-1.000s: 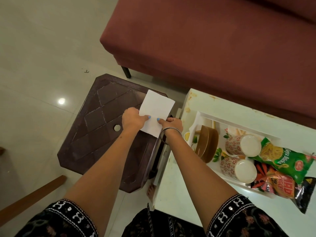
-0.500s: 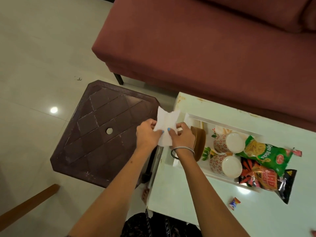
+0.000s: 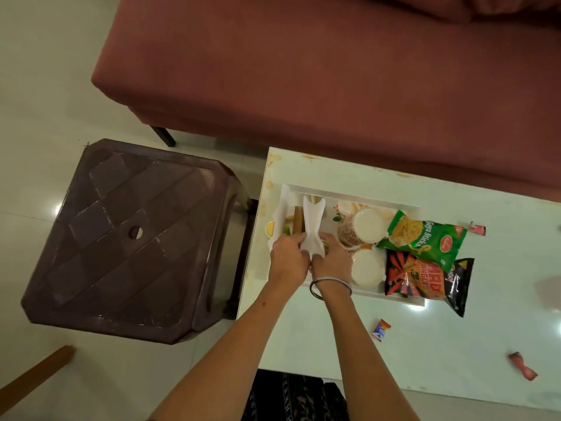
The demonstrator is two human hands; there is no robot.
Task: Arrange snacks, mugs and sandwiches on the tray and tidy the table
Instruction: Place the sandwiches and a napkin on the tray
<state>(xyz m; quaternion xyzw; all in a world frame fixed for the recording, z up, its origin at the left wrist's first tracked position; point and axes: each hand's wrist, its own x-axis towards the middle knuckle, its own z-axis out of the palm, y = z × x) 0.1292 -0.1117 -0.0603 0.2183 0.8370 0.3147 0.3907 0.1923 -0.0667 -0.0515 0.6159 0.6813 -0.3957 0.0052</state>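
Both hands over the near-left corner of the white tray [image 3: 358, 198], which sits on the pale table [image 3: 334, 344]. Left hand [image 3: 288, 259] and right hand [image 3: 332, 262] are side by side, nearly touching, each pinching the near end of a white paper napkin [image 3: 312, 223]. The napkin is gathered narrow at the fingers and runs straight away from the person, its long axis pointing toward the far rim of the tray, flared end lying across the brown plate [image 3: 298, 220] that holds what looks like the sandwiches (mostly hidden under paper, so hard to say). To the right, in the tray: two floral mugs [image 3: 361, 229] on their sides, then a green snack bag [image 3: 425, 238] and a red-and-black snack bag [image 3: 425, 278], the latter overhanging the tray's near-right edge. Loose small wrappers [image 3: 382, 329] lie on the table outside the tray, to the person's right and well apart from the hands. Judgement: the napkin is being laid or tucked over the plate; both hands are equally near it, and the wrappers, closer to the right hand, are likely the tidying left to do. A dark plastic stool [image 3: 133, 238] stands beside the table, on the left.
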